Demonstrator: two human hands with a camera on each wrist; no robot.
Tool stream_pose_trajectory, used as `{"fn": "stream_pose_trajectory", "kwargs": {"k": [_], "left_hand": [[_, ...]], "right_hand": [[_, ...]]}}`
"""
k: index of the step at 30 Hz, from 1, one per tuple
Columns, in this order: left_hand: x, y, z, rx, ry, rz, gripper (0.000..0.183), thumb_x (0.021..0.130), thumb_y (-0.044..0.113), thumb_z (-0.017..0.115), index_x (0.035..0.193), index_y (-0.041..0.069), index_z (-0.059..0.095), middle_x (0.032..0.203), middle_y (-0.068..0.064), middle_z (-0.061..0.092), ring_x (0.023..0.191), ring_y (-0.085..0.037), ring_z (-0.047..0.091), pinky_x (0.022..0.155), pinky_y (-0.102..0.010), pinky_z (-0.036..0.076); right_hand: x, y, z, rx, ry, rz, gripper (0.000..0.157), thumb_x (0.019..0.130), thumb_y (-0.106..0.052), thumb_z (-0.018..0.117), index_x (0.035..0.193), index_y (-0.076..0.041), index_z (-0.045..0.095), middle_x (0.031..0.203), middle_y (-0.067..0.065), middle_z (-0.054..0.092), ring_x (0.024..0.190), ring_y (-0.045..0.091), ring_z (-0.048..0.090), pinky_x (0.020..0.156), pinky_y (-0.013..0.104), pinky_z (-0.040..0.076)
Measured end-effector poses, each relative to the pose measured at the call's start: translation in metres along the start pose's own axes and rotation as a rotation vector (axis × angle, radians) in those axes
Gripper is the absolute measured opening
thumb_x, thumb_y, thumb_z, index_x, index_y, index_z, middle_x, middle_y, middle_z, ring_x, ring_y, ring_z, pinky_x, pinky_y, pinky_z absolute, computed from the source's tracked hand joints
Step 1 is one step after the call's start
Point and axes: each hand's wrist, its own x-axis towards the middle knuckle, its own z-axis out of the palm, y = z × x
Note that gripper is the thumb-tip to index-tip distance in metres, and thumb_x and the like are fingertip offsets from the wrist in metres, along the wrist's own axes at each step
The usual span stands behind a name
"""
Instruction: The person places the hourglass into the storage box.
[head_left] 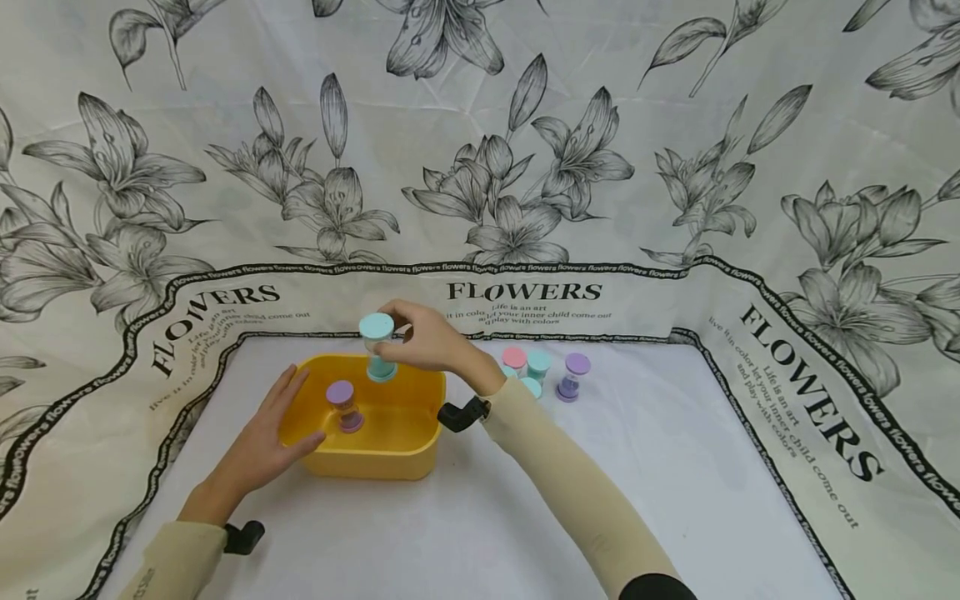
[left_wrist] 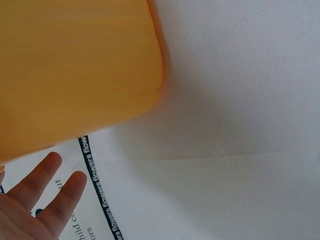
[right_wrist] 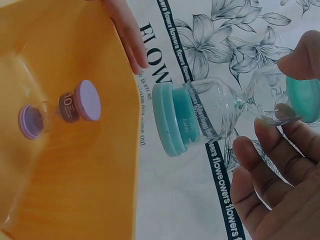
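My right hand (head_left: 423,335) pinches a teal-capped hourglass (head_left: 378,343) by its upper end, above the back of a yellow plastic box (head_left: 367,465). In the right wrist view, the hourglass (right_wrist: 200,117) has clear glass bulbs and teal sand at one end. Inside the box a purple hourglass (head_left: 345,407) stands slightly tilted. My left hand (head_left: 261,442) rests at the box's left side, fingers extended and thumb by the front rim. In the left wrist view its fingers (left_wrist: 65,200) are spread beside the box wall.
Right of the box, several more hourglasses stand grouped at the table's back: a pink one (head_left: 513,358), teal ones (head_left: 537,364) and a purple one (head_left: 573,377). A flower-printed cloth (head_left: 525,292) hangs behind the white tabletop (head_left: 600,475).
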Motion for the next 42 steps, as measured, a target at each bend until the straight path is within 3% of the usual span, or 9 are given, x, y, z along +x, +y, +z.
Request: {"fn": "stream_pose_trajectory", "kwargs": {"k": [5,11,18,25,34,42], "left_hand": [[0.000,-0.002,-0.001,-0.008,0.004,0.001,0.098,0.091,0.043,0.075,0.167,0.025,0.016,0.174,-0.010,0.008,0.152,-0.053,0.024,0.110,-0.079,0.030],[0.000,-0.003,0.001,-0.027,-0.005,-0.016,0.098,0.090,0.043,0.075,0.167,0.026,0.016,0.175,-0.010,0.007,0.152,-0.053,0.024,0.110,-0.079,0.029],[0.001,0.000,0.001,-0.033,-0.016,-0.023,0.098,0.091,0.043,0.074,0.167,0.024,0.016,0.174,-0.011,0.008,0.152,-0.053,0.024,0.110,-0.079,0.029],[0.004,0.002,-0.003,-0.042,-0.022,-0.016,0.098,0.091,0.044,0.074,0.167,0.022,0.017,0.174,-0.013,0.008,0.152,-0.053,0.023,0.111,-0.079,0.028],[0.003,0.003,-0.006,-0.055,-0.018,-0.011,0.097,0.091,0.042,0.075,0.167,0.022,0.018,0.174,-0.012,0.009,0.151,-0.054,0.024,0.109,-0.080,0.029],[0.003,0.006,-0.008,-0.053,-0.022,-0.002,0.095,0.091,0.040,0.074,0.167,0.023,0.019,0.174,-0.014,0.009,0.150,-0.056,0.025,0.107,-0.082,0.030]], "right_hand": [[0.015,-0.003,0.007,0.004,-0.040,-0.007,0.038,0.090,-0.026,0.072,0.125,-0.014,0.065,0.112,0.002,0.068,0.111,0.025,0.064,0.089,0.024,0.056],[0.026,0.004,0.018,0.020,-0.058,0.012,0.036,0.091,-0.025,0.072,0.124,-0.013,0.065,0.111,0.002,0.068,0.106,0.017,0.064,0.091,0.022,0.055],[0.029,0.015,0.026,0.008,-0.040,0.024,0.035,0.091,-0.024,0.072,0.124,-0.013,0.065,0.105,0.001,0.067,0.099,0.017,0.063,0.083,0.021,0.052],[0.032,0.017,0.031,-0.009,-0.050,0.024,0.038,0.090,-0.023,0.071,0.126,-0.013,0.065,0.107,0.000,0.068,0.096,0.011,0.063,0.085,0.021,0.054],[0.032,0.023,0.038,-0.001,-0.117,0.016,0.040,0.089,-0.021,0.074,0.126,-0.009,0.065,0.111,0.003,0.070,0.096,0.009,0.066,0.088,0.017,0.056],[0.033,0.024,0.043,-0.059,-0.168,0.041,0.037,0.087,-0.020,0.077,0.120,-0.010,0.064,0.110,0.000,0.068,0.095,0.007,0.065,0.084,0.015,0.055]]}}
